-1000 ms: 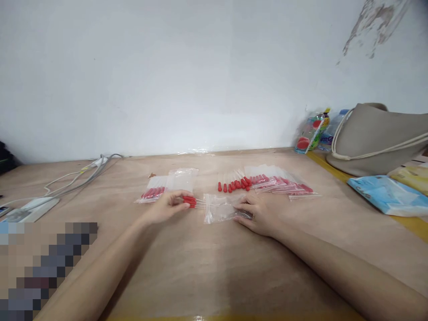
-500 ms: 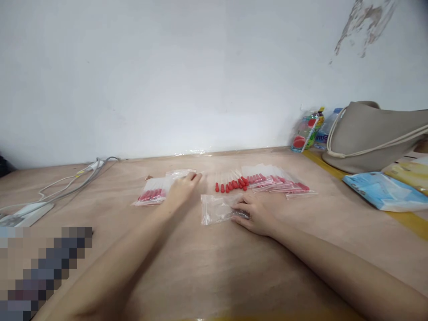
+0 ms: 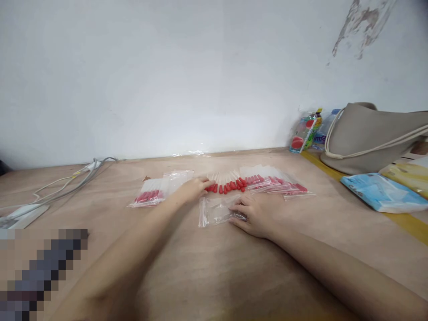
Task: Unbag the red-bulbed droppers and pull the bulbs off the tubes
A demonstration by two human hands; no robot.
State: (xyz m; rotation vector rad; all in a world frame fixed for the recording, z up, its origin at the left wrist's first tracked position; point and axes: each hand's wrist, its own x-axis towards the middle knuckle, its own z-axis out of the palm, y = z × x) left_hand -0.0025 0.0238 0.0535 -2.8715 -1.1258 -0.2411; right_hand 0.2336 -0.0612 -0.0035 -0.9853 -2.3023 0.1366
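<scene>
The left hand (image 3: 197, 189) is at the leftmost loose red-ended sticks (image 3: 233, 184), on the worktop (image 3: 187, 263) beyond a clear bag (image 3: 212, 212); whether its grip has closed cannot be told. The right hand (image 3: 254, 215) rests, thumb and fingers parted, on the bag's right end, its film probably limp and slippery. The sticks look light, best taken by their thicker red ends.

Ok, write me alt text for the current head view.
A person's left hand is at the left end of a row of red-tipped sticks on a table; the right hand rests on a clear plastic bag in front of them. Bags with red tips inside lie to either side; a grey bag stands at right.
</scene>
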